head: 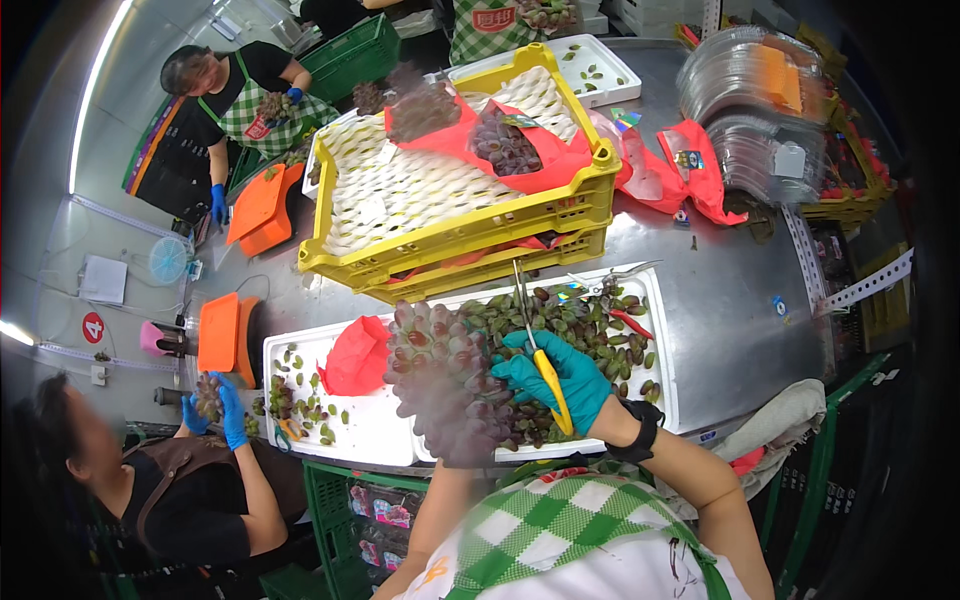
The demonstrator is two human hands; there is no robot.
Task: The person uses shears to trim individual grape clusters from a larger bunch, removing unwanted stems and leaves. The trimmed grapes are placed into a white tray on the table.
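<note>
A large bunch of reddish-purple grapes (pixel 439 360) hangs in front of me, blurred in its lower part. My left forearm (pixel 456 491) runs up to it, and the bunch hides most of that hand, which seems to hold it from behind. My right hand (pixel 574 375), in a teal glove, grips yellow-handled scissors (pixel 553 386) at the bunch's right side, blades pointing away from me. Below lies a white tray (pixel 666 390) with many loose green and reddish grapes (pixel 615 352) and a red-handled tool (pixel 631 323).
Beyond stand stacked yellow crates (pixel 457 232) with red-wrapped grapes. A second white tray (pixel 367 435) at left holds red paper (pixel 360 356) and scissors (pixel 289 431). Orange scales (pixel 219 330) and clear plastic lids (pixel 750 97) flank the metal table (pixel 735 300). Co-workers handle grapes at left.
</note>
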